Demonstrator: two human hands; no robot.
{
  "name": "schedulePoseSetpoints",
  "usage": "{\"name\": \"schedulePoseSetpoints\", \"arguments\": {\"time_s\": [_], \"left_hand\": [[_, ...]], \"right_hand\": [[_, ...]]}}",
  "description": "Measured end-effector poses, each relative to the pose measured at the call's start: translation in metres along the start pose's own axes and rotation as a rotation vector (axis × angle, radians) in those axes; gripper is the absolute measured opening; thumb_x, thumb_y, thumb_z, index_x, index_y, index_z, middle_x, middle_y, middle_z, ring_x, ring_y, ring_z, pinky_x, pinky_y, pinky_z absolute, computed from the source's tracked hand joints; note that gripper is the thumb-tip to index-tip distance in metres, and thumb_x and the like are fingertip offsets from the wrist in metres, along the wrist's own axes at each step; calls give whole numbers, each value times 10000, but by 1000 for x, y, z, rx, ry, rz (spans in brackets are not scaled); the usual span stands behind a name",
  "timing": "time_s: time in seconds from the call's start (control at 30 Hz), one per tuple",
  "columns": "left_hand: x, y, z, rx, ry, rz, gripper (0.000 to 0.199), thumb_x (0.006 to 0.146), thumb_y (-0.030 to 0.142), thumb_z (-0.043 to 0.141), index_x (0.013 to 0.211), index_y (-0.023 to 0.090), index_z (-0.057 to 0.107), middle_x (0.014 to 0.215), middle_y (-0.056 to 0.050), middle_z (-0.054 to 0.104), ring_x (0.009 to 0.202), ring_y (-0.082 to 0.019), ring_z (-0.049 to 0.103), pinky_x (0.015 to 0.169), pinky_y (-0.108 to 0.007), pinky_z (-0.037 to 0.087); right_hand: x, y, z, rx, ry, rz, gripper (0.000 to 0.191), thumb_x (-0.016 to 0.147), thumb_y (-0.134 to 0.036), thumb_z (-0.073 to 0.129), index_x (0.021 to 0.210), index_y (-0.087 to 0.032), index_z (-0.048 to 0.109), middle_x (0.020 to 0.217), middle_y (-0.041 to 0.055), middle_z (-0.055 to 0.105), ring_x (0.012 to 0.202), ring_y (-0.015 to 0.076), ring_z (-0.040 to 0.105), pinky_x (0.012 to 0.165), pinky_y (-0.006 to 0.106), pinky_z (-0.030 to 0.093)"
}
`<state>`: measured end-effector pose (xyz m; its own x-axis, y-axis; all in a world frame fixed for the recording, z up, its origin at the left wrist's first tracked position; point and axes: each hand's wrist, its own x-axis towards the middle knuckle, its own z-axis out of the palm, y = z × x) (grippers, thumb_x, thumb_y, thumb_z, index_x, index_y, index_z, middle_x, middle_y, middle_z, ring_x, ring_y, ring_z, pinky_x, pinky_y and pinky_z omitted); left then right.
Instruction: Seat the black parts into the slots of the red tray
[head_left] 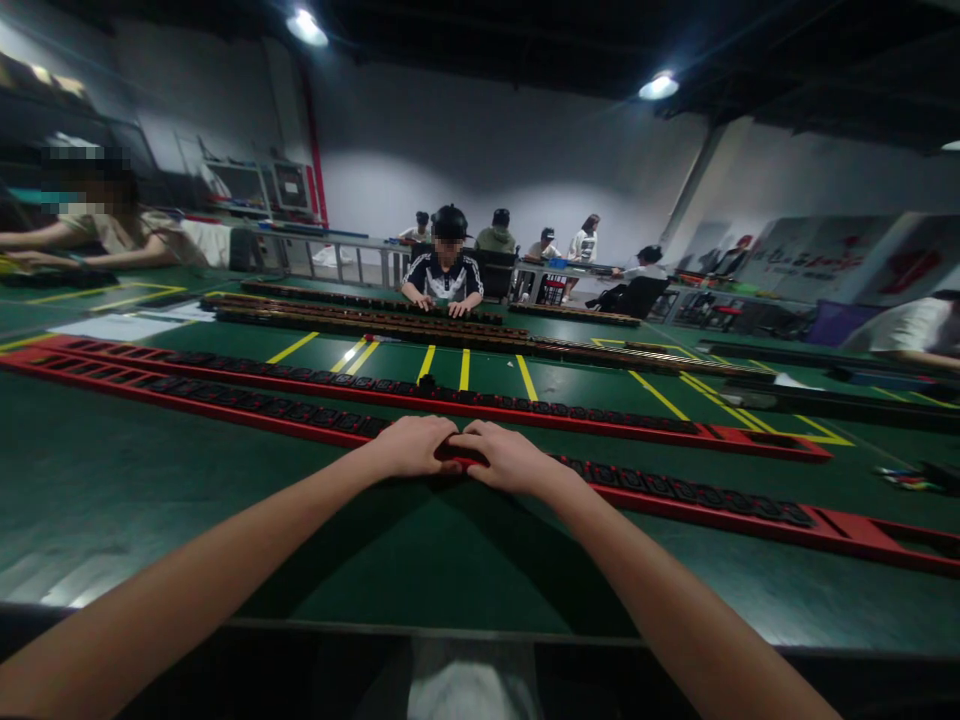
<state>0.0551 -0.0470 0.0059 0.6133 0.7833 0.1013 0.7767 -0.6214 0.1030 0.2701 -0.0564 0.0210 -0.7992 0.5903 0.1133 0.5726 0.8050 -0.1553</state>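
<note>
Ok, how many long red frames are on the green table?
2. The near one runs beneath the left hand and right hand, which cover its middle; the far one lies just beyond it. I see no others.

- Over there, the bare left hand and bare right hand come together on a long red frame lined with squarish black pieces.
- A second long red frame lies just beyond, on the yellow-marked green tabletop.
- Opposite, a person in a black cap works behind long dark rails.
</note>
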Motion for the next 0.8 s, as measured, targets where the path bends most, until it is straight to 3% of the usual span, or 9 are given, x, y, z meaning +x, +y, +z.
{"name": "schedulePoseSetpoints", "arguments": {"time_s": [0.27, 0.6, 0.8], "left_hand": [[4, 1, 1, 35, -23, 9, 454, 859, 595, 578, 1095, 207, 596, 1124, -100, 684, 1020, -295, 657, 824, -387, 514], [-1, 7, 7, 145, 61, -14, 491, 873, 622, 558, 1071, 173, 592, 1091, -144, 682, 1011, -320, 650, 829, -415, 504], [-2, 11, 6, 145, 53, -28, 479, 879, 626, 557, 1032, 173, 584, 1062, -137, 682, 975, -317, 661, 806, -406, 500]], "right_hand": [[-2, 0, 3, 18, 36, 2, 474, 916, -281, 601, 1386, -231, 581, 1341, 120, 566, 1190, 263, 558, 987, 393, 480], [-5, -3, -5, -137, -1, -102, 384, 984, -295, 518, 1360, -273, 597, 1344, 134, 553, 1138, 263, 595, 907, 374, 508], [-3, -9, -7, -240, -38, -106, 387, 992, -294, 493, 1365, -247, 587, 1296, 165, 578, 1080, 281, 622, 881, 401, 507]]}}
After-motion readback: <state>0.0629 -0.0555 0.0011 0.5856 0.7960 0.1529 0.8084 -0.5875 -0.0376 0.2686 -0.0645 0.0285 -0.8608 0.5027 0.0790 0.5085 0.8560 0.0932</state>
